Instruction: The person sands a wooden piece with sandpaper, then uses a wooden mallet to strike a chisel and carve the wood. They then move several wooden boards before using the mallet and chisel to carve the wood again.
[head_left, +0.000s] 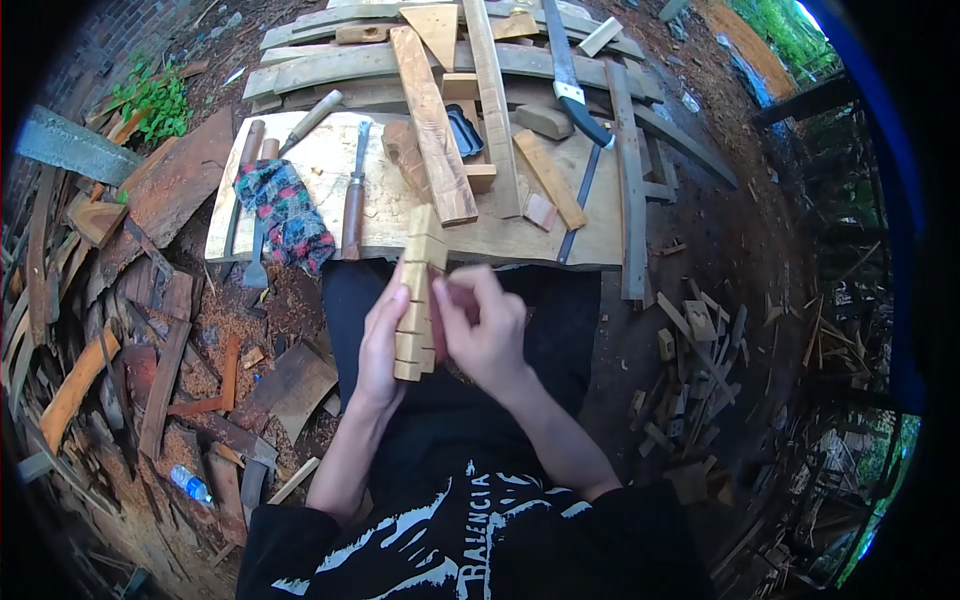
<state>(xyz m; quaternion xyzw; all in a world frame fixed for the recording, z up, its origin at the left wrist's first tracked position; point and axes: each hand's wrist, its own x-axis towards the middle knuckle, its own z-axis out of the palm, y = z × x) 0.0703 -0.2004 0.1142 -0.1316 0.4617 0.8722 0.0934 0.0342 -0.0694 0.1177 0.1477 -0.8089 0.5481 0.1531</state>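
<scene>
A pale wooden block point(415, 322) with a row of saw-cut notches along its edge is held up over my lap, tilted slightly. My left hand point(376, 345) is closed around its left side, thumb on the near face. On the block's right, my right hand point(488, 325) is curled, thumb and fingers pinched together close to the wood. Something reddish shows between that hand and the block; whether it is a sheet or fingertips I cannot make out. Beyond the block lies the workbench point(290, 225), with a chisel point(354, 205) and a checked cloth point(285, 212) on it.
On the bench also lie a wooden plank point(433, 125), a handsaw point(568, 80), a thin metal strip point(580, 205) and a small black tray point(464, 130). Scrap wood point(165, 360) covers the ground at left, with a plastic bottle point(190, 484). Offcuts point(700, 350) lie at right.
</scene>
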